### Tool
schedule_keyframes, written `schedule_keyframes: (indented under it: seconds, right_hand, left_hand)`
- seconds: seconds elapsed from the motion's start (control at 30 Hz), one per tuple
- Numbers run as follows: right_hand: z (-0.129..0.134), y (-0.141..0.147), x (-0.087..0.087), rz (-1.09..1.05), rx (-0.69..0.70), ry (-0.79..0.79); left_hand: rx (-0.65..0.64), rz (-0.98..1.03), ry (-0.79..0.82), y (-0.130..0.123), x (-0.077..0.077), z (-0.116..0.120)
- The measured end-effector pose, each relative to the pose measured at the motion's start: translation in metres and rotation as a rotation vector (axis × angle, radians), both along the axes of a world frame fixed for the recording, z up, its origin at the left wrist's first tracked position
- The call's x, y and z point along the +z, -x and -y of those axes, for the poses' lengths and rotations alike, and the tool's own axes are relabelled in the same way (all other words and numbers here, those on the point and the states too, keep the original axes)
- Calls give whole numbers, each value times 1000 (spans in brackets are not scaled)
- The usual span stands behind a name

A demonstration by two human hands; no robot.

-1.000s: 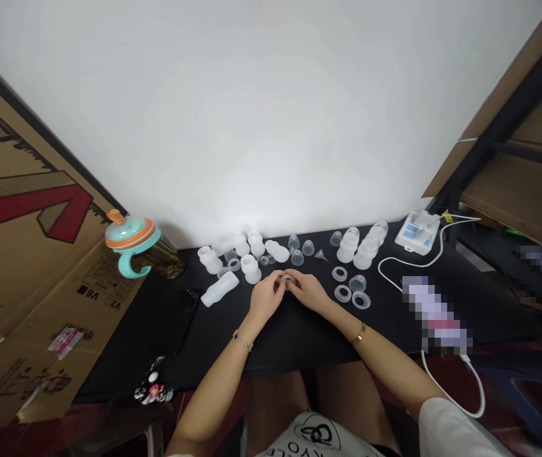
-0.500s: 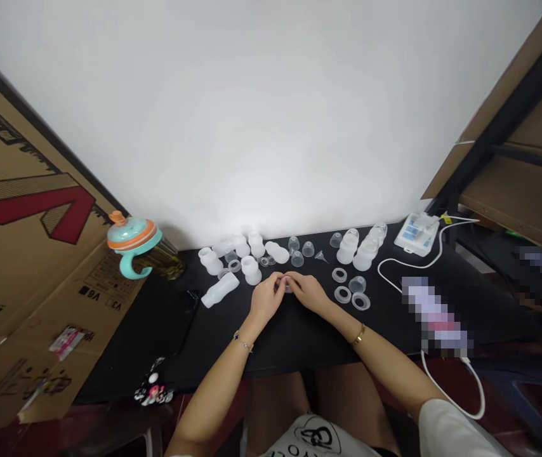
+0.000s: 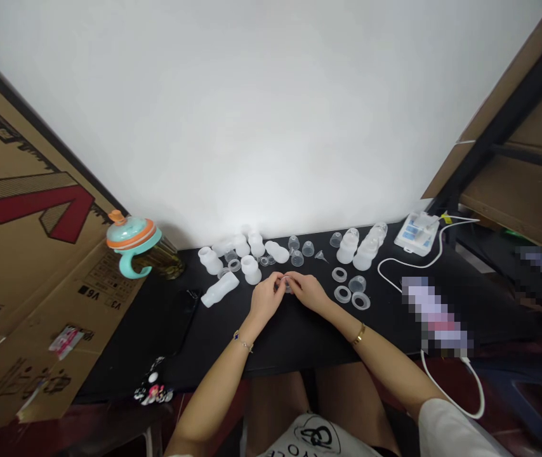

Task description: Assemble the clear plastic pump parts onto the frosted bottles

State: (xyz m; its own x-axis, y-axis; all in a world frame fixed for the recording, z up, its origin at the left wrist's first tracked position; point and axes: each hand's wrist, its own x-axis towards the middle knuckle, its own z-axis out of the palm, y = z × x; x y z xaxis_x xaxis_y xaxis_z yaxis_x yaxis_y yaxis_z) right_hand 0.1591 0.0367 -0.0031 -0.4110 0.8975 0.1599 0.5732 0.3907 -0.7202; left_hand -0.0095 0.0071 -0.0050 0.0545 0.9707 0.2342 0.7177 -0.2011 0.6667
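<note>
Two bare forearms reach in from the near side over the black desk, a chain bracelet on the left wrist and a gold bangle on the right. A dark charm with white and pink pieces lies at the desk's near left edge, and a pixelated oblong item lies well to the right.

The left hand and right hand meet at the middle, fingertips together. The grip of both is clamped on a small translucent piece, just above or on the desk; I cannot tell which. Fingers cover much of it, so its exact shape is unclear.

To the right of the right hand lie three translucent collar rings, with a clear dome cap beside them. To the left, a white bottle lies on its side, and an open-necked white bottle stands just beyond the left hand.

Farther back are more white bottles, several clear domes and a small clear teat. Capped bottles stand at right, near a white power strip. A lidded mug stands at far left beside a carton, and a white wall rises behind.
</note>
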Motion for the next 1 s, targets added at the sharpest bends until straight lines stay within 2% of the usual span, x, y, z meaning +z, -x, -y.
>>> schedule_keyframes:
  seconds: [0.3, 0.6, 0.83, 1.0]
  right_hand:
    - [-3, -1, -5, -93, -13, -23]
    - [-3, -2, -2, -270, 13, 91]
    - [-4, -3, -5, -338, -40, 182]
    - [-4, -2, -4, -345, -30, 182]
  left_hand:
    - [-18, 13, -26, 0, 1, 1]
    - [-53, 30, -58, 2, 4, 1]
    - [-58, 32, -26, 2, 4, -1]
    - [-53, 51, -9, 2, 4, -1]
